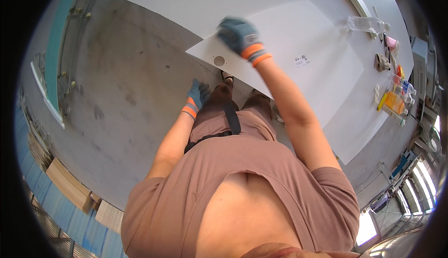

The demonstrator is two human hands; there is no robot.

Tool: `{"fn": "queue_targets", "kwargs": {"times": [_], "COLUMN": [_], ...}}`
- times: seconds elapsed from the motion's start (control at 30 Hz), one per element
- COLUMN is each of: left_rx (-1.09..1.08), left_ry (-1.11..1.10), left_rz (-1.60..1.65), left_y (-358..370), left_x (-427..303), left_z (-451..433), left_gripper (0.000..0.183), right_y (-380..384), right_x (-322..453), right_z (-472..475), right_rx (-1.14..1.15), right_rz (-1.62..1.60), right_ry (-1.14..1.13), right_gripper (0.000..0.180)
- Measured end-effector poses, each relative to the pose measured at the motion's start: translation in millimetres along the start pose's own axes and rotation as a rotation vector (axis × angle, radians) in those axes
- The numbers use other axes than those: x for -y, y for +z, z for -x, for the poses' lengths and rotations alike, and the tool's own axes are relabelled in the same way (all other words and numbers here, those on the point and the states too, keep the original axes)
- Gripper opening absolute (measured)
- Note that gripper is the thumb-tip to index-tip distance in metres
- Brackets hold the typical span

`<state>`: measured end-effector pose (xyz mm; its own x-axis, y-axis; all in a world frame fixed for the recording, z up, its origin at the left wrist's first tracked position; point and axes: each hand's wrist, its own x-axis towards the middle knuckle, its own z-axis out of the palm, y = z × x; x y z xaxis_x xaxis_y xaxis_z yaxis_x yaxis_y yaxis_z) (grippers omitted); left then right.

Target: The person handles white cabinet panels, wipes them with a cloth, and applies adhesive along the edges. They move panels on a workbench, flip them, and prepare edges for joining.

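A flat white panel lies before me, its near left corner jutting past the edge of the white surface below. A round hole with small holes beside it sits near that corner. A small printed label is stuck on the panel. My right hand, in a blue-grey work glove with an orange cuff, is over the panel's left edge. It is curled and blurred, so whether it touches or grips anything is unclear. My left hand, gloved alike, hangs beside my left thigh, fingers somewhat apart and holding nothing.
On the right stand or lie a clear plastic bottle, an orange drink bottle and a crumpled glove or cloth. A white rail lies at the far right. A wheeled teal-edged frame stands left on the concrete floor.
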<state>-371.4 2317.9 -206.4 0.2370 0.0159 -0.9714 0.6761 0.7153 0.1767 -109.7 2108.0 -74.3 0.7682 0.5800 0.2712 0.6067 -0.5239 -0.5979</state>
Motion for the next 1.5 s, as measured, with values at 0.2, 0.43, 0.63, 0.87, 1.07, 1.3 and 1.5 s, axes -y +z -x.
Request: {"fn": "queue_targets", "kwargs": {"times": [0.2, 0.43, 0.63, 0.87, 1.07, 1.3, 1.5], "left_rx": [0.216, 0.240, 0.064, 0.055, 0.304, 0.794, 0.273], "left_ry": [0.045, 0.224, 0.019, -0.007, 0.108, 0.315, 0.115], "left_rz": [-0.064, -0.420, -0.189, -0.127, -0.254, -0.405, -0.092], "left_y": [62, 9, 45, 39, 68, 98, 145], "left_x": [-13, 39, -5, -8, -12, -17, -17], "left_z": [2, -28, 21, 19, 54, 50, 67], "left_gripper": [0.070, 0.045, 0.037, 0.036, 0.036, 0.047, 0.033], "right_y": [10, 34, -60, 53, 120, 23, -119], "right_x": [2, 143, -93, -91, 183, 96, 24], "right_z": [29, -4, -98, -78, -46, -12, 118], "right_rx": [-0.013, 0.790, 0.064, -0.072, 0.960, 0.329, 0.045], "right_rz": [0.553, -0.146, 0.313, 0.630, -0.587, -0.491, -0.800], "right_ry": [0.454, -0.013, 0.559, 0.573, 0.017, 0.325, 1.054], "right_gripper": [0.077, 0.029, 0.038, 0.083, 0.038, 0.024, 0.024]}}
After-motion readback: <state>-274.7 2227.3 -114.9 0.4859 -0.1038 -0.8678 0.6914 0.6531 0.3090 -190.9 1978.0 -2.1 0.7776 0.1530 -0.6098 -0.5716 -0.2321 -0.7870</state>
